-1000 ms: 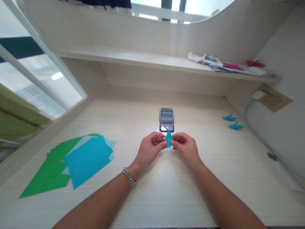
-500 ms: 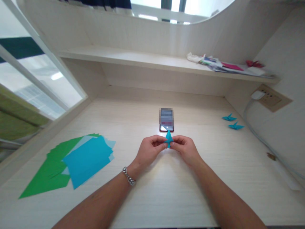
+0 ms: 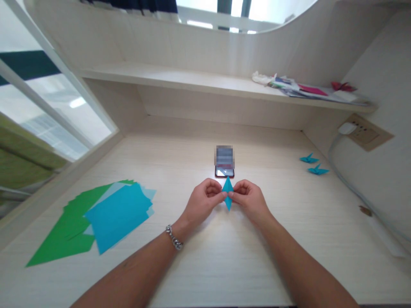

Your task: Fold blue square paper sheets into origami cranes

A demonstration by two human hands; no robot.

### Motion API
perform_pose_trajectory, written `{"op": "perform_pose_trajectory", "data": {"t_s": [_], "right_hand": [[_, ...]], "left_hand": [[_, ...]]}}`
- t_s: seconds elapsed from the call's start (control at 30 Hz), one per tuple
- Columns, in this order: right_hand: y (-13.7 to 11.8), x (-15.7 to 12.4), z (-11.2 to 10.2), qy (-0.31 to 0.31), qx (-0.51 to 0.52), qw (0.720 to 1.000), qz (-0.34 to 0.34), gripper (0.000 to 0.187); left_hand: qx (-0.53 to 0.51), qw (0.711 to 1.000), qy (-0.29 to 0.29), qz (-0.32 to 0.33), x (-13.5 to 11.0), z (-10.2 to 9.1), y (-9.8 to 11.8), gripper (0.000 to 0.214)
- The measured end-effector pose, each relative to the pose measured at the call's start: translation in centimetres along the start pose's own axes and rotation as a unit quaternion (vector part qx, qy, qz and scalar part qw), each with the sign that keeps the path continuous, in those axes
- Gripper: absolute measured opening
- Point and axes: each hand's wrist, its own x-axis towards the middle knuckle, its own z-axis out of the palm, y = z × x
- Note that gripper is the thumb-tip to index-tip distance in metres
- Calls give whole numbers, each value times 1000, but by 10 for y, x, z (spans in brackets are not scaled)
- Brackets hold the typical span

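A small blue folded paper (image 3: 228, 185), now a narrow diamond shape, is pinched between both hands above the desk. My left hand (image 3: 205, 197), with a chain bracelet (image 3: 174, 238) on its wrist, grips the paper's left edge with thumb and fingers. From the other side, my right hand (image 3: 250, 196) pinches the right edge, the two thumb tips close together at its middle. Just beyond the paper's upper tip lies a phone (image 3: 224, 172), its screen partly blurred out.
Blue sheets (image 3: 120, 218) overlap green sheets (image 3: 61, 237) at left. Two folded blue paper cranes (image 3: 309, 158) (image 3: 317, 170) sit at right, near a cable (image 3: 346, 184) running from a wall socket (image 3: 369, 131). A shelf (image 3: 192, 81) above holds papers (image 3: 298, 89).
The lower part of the folded paper now reaches further down toward me, making a full diamond. Both hands stay in nearly the same place, with slightly shifted fingers.
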Motion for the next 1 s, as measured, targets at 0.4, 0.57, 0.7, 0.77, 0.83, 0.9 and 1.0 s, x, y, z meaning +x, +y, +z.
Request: {"op": "perform_pose_trajectory", "data": {"t_s": [0.4, 0.57, 0.7, 0.77, 0.83, 0.9, 1.0], "right_hand": [[-4, -4, 3, 8, 27, 999, 42, 44], [1, -1, 3, 17, -19, 1000, 0, 36], [1, -2, 2, 79, -158, 978, -114, 19], [1, -3, 2, 58, -188, 973, -124, 16], [0, -4, 4, 17, -173, 978, -113, 20], [1, -3, 4, -18, -138, 985, -97, 26], [4, 0, 3, -41, -92, 992, -80, 30]], "left_hand": [[-6, 1000, 2, -1, -2, 3, 3, 27], [3, 1000, 28, 6, -1, 2, 4, 28], [51, 995, 83, 30, -2, 0, 4, 27], [71, 993, 89, 43, -3, 0, 5, 24], [89, 992, 76, 53, -5, 2, 6, 20], [111, 991, 52, 59, -7, 4, 7, 19], [139, 988, 22, 63, -8, 4, 7, 20]]}}
